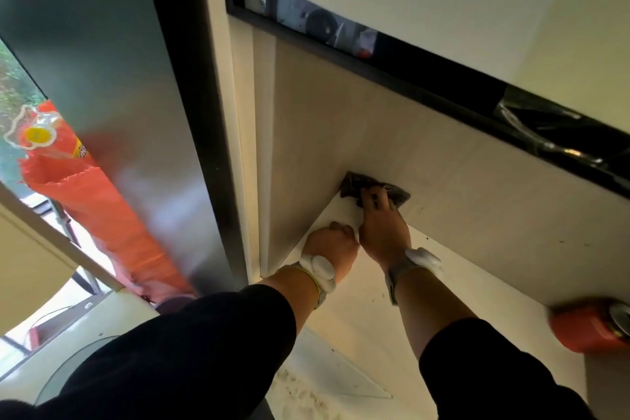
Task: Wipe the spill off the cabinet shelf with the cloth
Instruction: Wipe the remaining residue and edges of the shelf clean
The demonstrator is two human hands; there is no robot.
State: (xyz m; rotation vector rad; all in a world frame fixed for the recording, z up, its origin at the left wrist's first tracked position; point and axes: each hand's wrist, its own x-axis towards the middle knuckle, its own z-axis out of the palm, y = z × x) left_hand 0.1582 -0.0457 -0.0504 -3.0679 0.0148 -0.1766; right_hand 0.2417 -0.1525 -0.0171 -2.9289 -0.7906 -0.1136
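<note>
Your right hand presses the dark cloth into the back left corner of the shelf, fingers curled over it, where the shelf meets the rear wall and the side panel. Your left hand sits just beside it on the shelf, fingers curled into a loose fist; you cannot tell whether it holds anything. Both wrists carry white bands. Small dark specks dot the shelf to the right of the cloth. An orange can stands at the shelf's right edge, well apart from your hands, too blurred to tell its contents. Left of the cabinet, beyond a grey door, hangs an orange bag, its contents hidden.
</note>
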